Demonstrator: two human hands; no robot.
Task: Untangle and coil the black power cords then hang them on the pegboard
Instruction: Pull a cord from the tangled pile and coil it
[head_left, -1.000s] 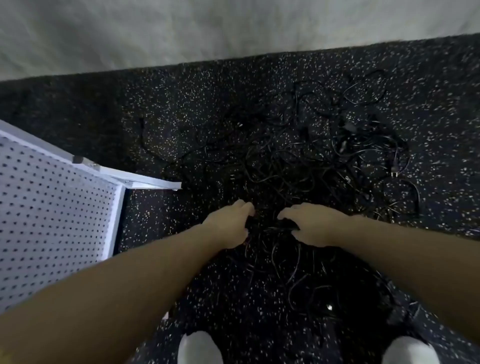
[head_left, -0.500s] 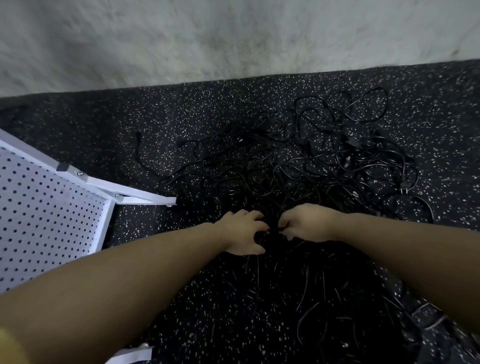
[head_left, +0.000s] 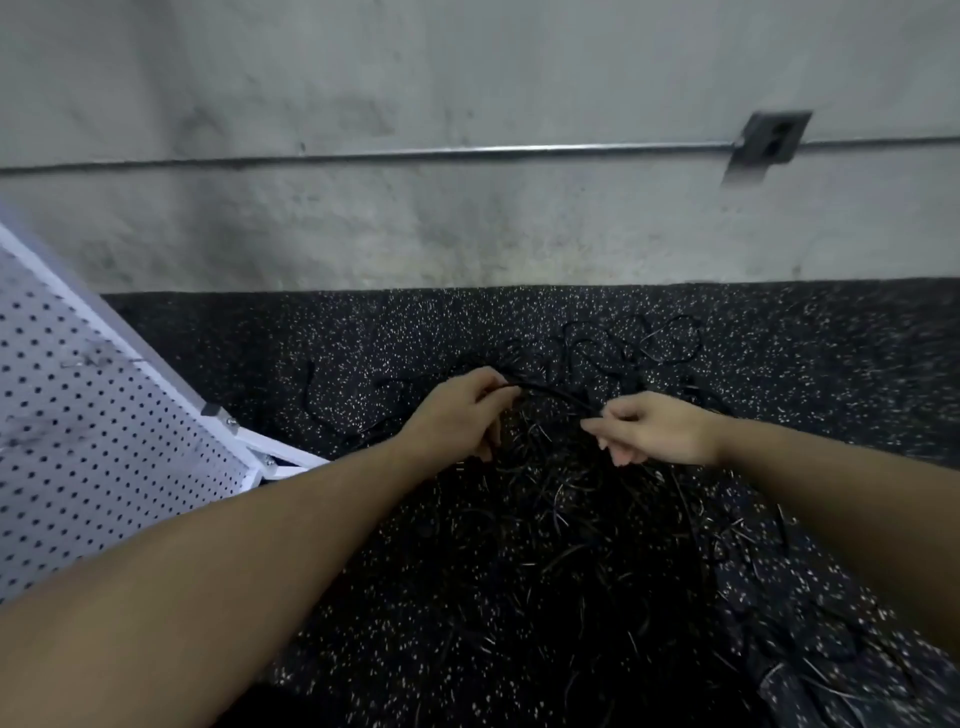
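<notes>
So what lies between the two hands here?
In the head view, a short arched stretch of black cord spans from the left hand to the right hand, raised above the tangled pile.

Both forearms (head_left: 291, 525) are showing bare up to the frame edge, no sleeves. The left hand (head_left: 457, 415) and right hand (head_left: 654, 431) are wearing no gloves or rings.

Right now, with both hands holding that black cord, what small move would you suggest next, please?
Probably lift the black power cord clear: the left hand and right hand pinch one span, but the rest trails into the tangled pile of black cords on the speckled floor.
</notes>
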